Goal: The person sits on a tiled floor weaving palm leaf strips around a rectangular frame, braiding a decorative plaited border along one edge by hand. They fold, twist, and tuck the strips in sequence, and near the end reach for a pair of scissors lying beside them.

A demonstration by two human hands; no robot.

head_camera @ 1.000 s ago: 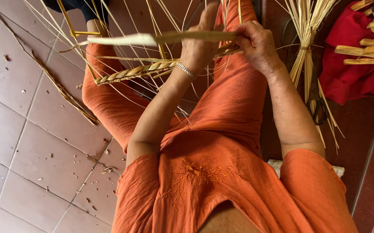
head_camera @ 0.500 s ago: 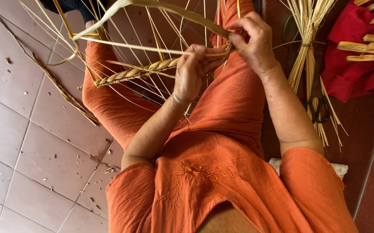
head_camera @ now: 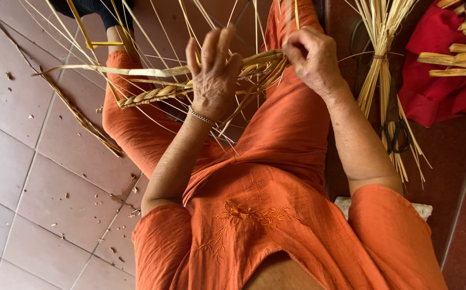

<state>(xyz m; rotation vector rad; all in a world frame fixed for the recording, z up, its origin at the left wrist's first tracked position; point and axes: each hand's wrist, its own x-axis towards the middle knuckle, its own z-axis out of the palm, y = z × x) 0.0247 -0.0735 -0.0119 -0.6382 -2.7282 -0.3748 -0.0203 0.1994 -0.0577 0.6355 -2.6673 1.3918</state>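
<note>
- Left hand [head_camera: 213, 75], fingers spread loose, touches the pale plaited straw braid [head_camera: 152, 95].
- Right hand [head_camera: 313, 56] pinches the braid's strands.
- Bare tiled floor [head_camera: 23, 177] lies leftward.

No packages, labels, signs or screens were in view.
</note>
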